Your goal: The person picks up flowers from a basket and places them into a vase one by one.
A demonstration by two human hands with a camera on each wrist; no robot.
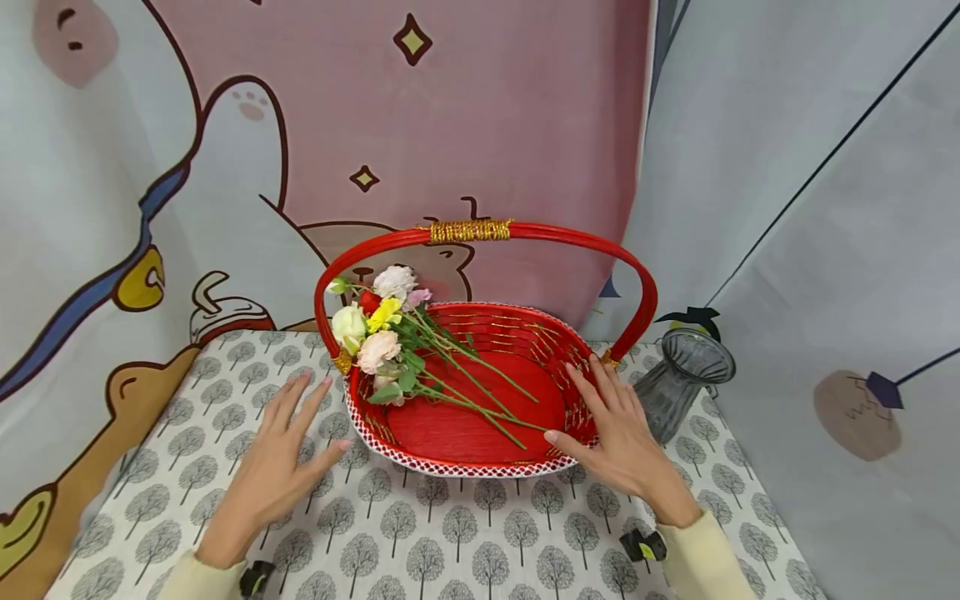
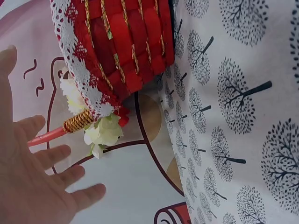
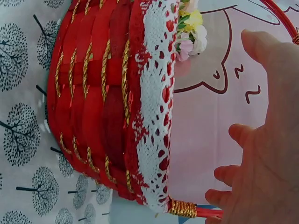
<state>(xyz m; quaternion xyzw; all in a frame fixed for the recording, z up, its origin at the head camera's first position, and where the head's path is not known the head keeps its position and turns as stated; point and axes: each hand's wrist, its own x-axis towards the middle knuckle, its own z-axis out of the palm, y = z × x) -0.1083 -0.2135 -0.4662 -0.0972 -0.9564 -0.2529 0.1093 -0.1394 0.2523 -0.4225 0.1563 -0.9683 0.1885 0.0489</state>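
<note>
A red woven basket [image 1: 358, 417] with a white lace rim and a tall arched handle [image 1: 577, 242] wrapped in gold stands on the table. Artificial flowers [image 1: 378, 350] in white, pink, yellow and red lie in it, blooms over the left rim, green stems pointing to the right. My left hand [image 1: 277, 467] is spread in the air left of the basket, holding nothing; the left wrist view shows its fingers [image 2: 70, 177] straight and apart. My right hand [image 1: 618, 437] spreads over the basket's right rim, also holding nothing, its thumb near the stem ends.
A grey ribbed glass vase [image 1: 675, 387] stands right of the basket, close beyond my right hand. A cloth printed with trees [image 1: 427, 533] covers the table. Behind hangs a pink and white cartoon curtain [image 1: 487, 125], with a pale grey curtain [image 1: 840, 275] on the right.
</note>
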